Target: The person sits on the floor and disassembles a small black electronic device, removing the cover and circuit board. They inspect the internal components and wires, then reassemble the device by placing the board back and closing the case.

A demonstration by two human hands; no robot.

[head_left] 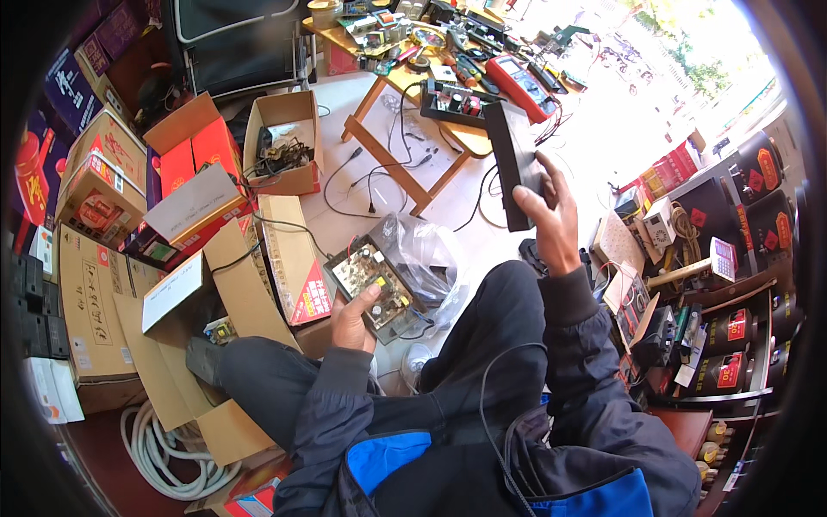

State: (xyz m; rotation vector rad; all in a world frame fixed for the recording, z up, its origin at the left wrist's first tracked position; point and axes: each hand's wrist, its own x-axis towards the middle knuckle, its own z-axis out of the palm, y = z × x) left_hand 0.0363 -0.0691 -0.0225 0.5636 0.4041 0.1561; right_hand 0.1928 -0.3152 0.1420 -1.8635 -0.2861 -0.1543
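My left hand [351, 324] grips the edge of a circuit board [370, 284] that sits in a shallow dark case, its components facing up and my thumb lying over them. A dark cable runs from its upper left corner toward the boxes. Raised to the right, my right hand [554, 211] is closed round a black box-like cover [508, 159], tilted nearly upright and apart from the board. The fingers behind it are partly hidden. Beyond the board, a crumpled clear plastic bag [426, 254] lies close against it.
Ahead stands a wooden table [397, 73] crowded with tools, a red multimeter [523, 84] and an opened black device [457, 102]. Cables [372, 191] trail over the floor. Cardboard boxes [280, 146] and a coiled white hose [164, 457] fill the left; loaded shelves [724, 396] line the right.
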